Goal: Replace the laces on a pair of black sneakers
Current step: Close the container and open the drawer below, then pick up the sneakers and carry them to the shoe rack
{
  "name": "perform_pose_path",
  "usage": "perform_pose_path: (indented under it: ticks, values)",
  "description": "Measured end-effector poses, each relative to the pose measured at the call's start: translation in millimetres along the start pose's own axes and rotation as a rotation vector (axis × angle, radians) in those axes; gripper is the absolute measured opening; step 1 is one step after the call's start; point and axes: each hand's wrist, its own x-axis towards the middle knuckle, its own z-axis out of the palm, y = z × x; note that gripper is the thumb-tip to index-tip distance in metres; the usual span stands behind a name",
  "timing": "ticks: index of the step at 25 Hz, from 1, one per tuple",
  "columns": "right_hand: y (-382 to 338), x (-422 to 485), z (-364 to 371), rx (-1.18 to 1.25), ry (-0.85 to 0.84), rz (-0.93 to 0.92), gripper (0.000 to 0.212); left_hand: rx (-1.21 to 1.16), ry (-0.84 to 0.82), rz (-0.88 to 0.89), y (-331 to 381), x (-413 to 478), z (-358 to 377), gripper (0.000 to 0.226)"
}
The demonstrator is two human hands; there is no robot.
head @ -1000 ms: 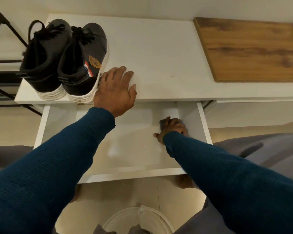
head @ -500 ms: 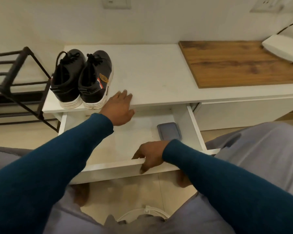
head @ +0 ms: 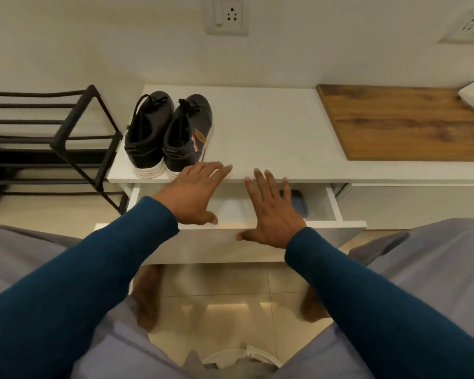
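There are two black sneakers [head: 148, 138] [head: 188, 132], two hands [head: 195, 195] [head: 274, 214], one drawer [head: 340, 223], one phone [head: 299, 201], two wall sockets [head: 227, 16] [head: 471, 27], one black rack [head: 66, 132] and one wooden board [head: 408, 124].

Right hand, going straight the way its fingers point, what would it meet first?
Most likely the front edge of the white tabletop, above the open drawer the right hand spreads over. Depth is unclear; held higher, it would pass over the top.
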Motion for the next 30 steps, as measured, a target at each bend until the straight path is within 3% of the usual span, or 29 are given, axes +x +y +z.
perform_pose_path:
  ticks: [3, 9, 16, 21, 24, 26, 28, 30]
  values:
    - [9.9, 21.1, 0.4, 0.01, -0.03, 0.072, 0.121, 0.012, -0.122, -0.072, -1.6, 3.1, 6.5, 0.124]
    - [2.9, 43.4, 2.8, -0.008, 0.191, 0.121, 0.071, 0.212, 0.224, -0.12, 11.9, 21.6, 21.2, 0.06]
    - [-5.1, 62.6, -2.4, -0.039, 0.359, 0.179, 0.043, 0.288, 0.295, -0.166, 19.2, 34.6, 18.7, 0.038]
    - [-21.7, 72.6, -24.1, 0.028, 0.165, 0.259, 0.046, 0.08, 0.214, -0.223, 22.0, 20.6, -24.0, 0.02]
    - [-51.9, 83.9, -52.3, 0.408, 0.183, 0.169, 0.059, -0.046, 0.548, -0.386, -5.9, -12.1, -59.1, 0.019]
    - [-78.3, 89.0, -67.6, 0.579, 0.251, 0.008, 0.07, 0.001, 0.634, -0.548, -31.2, -29.0, -66.1, 0.027]
    - [-102.2, 97.2, -68.6, 0.555, 0.216, -0.065, 0.068, -0.046, 0.485, -0.703, -50.1, -31.0, -58.4, 0.038]
    - [-113.7, 119.0, -61.9, 0.495, 0.21, -0.014, 0.054, -0.234, 0.401, -0.762, -66.8, -14.4, -44.7, 0.035]
